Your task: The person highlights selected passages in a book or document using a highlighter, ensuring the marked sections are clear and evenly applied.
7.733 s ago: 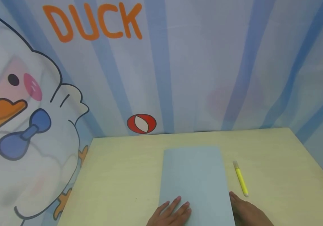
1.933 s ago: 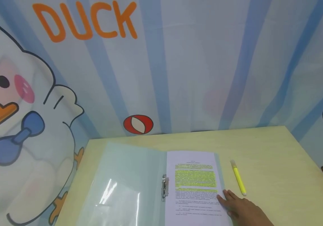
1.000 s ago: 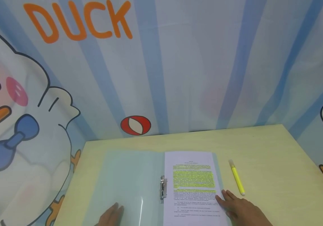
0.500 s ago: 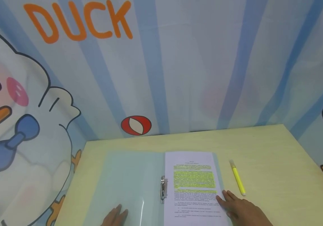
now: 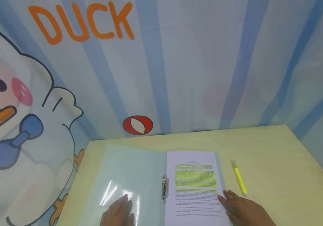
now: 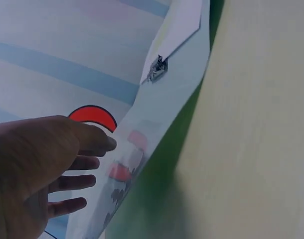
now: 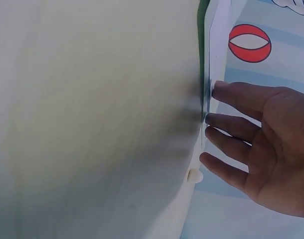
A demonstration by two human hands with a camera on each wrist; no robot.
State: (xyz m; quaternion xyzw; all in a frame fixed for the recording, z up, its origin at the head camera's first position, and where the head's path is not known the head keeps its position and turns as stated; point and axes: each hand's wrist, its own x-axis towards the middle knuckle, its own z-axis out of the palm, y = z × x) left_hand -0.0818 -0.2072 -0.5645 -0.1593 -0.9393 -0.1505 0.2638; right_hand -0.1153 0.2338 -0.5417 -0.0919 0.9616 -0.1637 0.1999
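Note:
A light-blue folder [image 5: 150, 175] lies spread on the table, its left cover lifted a little off the tabletop in the left wrist view. My left hand [image 5: 118, 211] is over that cover, fingers extended; in the left wrist view the hand [image 6: 47, 164] shows spread fingers close above the cover. On the right side a metal clip [image 5: 165, 188] stands beside printed sheets [image 5: 196, 207] with yellow-highlighted lines. With extended fingers, my right hand [image 5: 244, 208] rests at the right edge of the sheets; in the right wrist view its fingertips [image 7: 218, 89] touch that edge.
A yellow highlighter [image 5: 239, 178] with a clear cap lies on the pale wooden table [image 5: 274, 157], right of the folder and just beyond my right hand. Behind the table hangs a striped blue cloth [image 5: 189, 62] with duck drawings and a red ball print.
The folder was closed at first and is now open, showing highlighted sheets. Lately my left hand has moved forward over the left cover, which has risen slightly. The right hand stays put.

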